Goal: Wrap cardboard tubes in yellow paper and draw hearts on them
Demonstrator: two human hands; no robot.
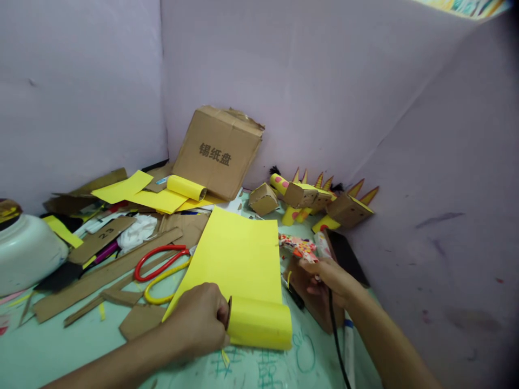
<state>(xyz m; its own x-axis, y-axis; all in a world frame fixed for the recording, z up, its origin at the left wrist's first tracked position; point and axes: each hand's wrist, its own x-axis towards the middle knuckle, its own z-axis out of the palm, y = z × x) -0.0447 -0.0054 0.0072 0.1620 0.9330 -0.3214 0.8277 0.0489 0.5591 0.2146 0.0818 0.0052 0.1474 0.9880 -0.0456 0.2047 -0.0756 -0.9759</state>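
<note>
My left hand [205,319] is closed at the left end of a cardboard tube [260,324] wrapped in yellow paper, its fingertips partly hidden at the opening. From the tube a flat yellow sheet [239,254] stretches back across the table. On the right, my right hand [326,278] grips a glue gun [299,247] covered in a colourful pattern, its black cord hanging down toward the near edge. The gun's nozzle points left, beside the sheet's right edge.
Red and yellow-handled scissors [162,267] lie left of the sheet among cardboard strips [109,275]. A cardboard box [219,151] leans on the back wall. Giraffe-like cardboard figures [344,208] stand at the back right. A white jar [30,254] is far left.
</note>
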